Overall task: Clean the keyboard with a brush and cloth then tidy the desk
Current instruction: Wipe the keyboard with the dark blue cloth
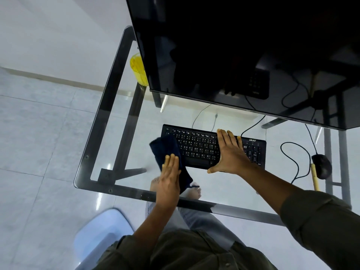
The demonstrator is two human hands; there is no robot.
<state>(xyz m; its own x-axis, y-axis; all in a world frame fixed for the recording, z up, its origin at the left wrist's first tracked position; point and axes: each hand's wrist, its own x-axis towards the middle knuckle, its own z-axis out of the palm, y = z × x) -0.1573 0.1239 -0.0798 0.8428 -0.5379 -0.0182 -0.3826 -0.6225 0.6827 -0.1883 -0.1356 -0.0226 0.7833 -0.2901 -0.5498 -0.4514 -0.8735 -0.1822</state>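
The left hand (169, 172) pressed the dark cloth (169, 152) flat, ungripped, at the keyboard's (198, 147) left end; the right hand (229, 154) lay flat, steadying it. Wiping was probably underway; tidying remained.

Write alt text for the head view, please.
A person's left hand presses a dark blue cloth flat at the left end of a black keyboard on a glass desk, while the right hand steadies the keys. A mouse lies right, a dark monitor behind.

We have one view, worn on the head, looking steeply down and forward over the glass desk (91, 152) from close above its near edge, toward the monitor (243, 51) at the far edge.
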